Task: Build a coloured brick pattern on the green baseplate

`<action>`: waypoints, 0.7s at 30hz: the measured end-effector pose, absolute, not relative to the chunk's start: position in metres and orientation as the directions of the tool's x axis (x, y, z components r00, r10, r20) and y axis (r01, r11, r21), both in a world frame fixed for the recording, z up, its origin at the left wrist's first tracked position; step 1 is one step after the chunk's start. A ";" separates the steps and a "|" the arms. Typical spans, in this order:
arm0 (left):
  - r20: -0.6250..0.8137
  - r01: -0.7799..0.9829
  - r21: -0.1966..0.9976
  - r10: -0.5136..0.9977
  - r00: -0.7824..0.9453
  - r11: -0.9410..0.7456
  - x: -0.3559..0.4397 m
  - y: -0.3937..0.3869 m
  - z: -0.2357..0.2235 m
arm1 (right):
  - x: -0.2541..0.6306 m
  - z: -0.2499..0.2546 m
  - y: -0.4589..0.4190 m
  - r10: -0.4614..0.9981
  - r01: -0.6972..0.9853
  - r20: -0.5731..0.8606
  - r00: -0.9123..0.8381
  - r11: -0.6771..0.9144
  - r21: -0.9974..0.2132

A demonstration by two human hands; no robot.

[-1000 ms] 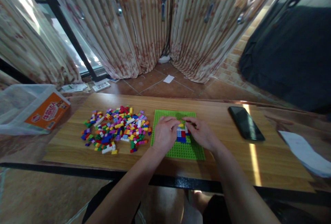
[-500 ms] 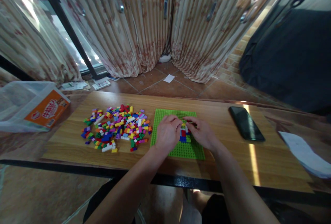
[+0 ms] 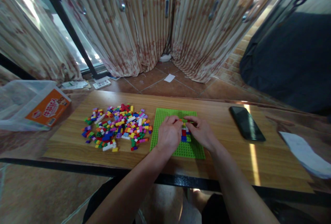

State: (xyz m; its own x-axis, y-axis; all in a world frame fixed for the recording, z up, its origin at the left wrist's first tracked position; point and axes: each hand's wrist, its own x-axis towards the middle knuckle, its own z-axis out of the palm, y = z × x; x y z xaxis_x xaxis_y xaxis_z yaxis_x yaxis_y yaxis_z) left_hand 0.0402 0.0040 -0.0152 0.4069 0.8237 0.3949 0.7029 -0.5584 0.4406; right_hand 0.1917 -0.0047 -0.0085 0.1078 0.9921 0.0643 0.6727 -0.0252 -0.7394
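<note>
1. Head view: a long wooden table [image 3: 222,169] holds everything.
2. Green baseplate [image 3: 165,117] lies flat at the table's middle, with a black phone [image 3: 246,123] well to its right.
3. Loose pile of coloured bricks [image 3: 117,127] sits just left of the baseplate.
4. Left hand [image 3: 169,135] and right hand [image 3: 203,132] curl over the baseplate, fingertips meeting on a small brick stack [image 3: 184,133] standing on it; what either pinches I cannot tell.

Bare forearms, no sleeves; left hand [image 3: 169,135], right hand [image 3: 203,134] ungloved.
</note>
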 end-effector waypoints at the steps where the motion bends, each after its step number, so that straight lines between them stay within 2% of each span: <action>1: 0.390 0.707 0.433 0.824 0.412 -0.559 0.040 0.003 -0.015 | 0.191 -0.009 -0.004 0.991 0.670 0.063 0.116 -0.031 -0.742; 8: 0.400 0.691 0.430 0.808 0.432 -0.582 0.036 -0.003 -0.012 | 0.184 -0.010 -0.004 0.990 0.654 0.069 0.121 -0.027 -0.756; 14: 0.441 0.569 0.581 0.812 0.381 -0.582 0.031 0.000 -0.013 | 0.194 -0.013 -0.005 0.994 0.603 0.040 0.107 -0.033 -0.797; 21: 0.430 0.548 0.695 0.880 0.202 -0.465 0.013 0.020 -0.006 | 0.206 -0.015 -0.003 0.962 0.472 0.006 0.273 -0.128 -0.872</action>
State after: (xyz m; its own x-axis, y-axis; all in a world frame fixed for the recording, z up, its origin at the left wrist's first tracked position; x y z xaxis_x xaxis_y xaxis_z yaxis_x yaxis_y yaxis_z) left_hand 0.0133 0.0201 -0.0057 0.2025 0.8801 0.4295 0.5484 -0.4653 0.6948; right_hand 0.2061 -0.0030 -0.0152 0.2732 0.9619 0.0064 0.4721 -0.1283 -0.8722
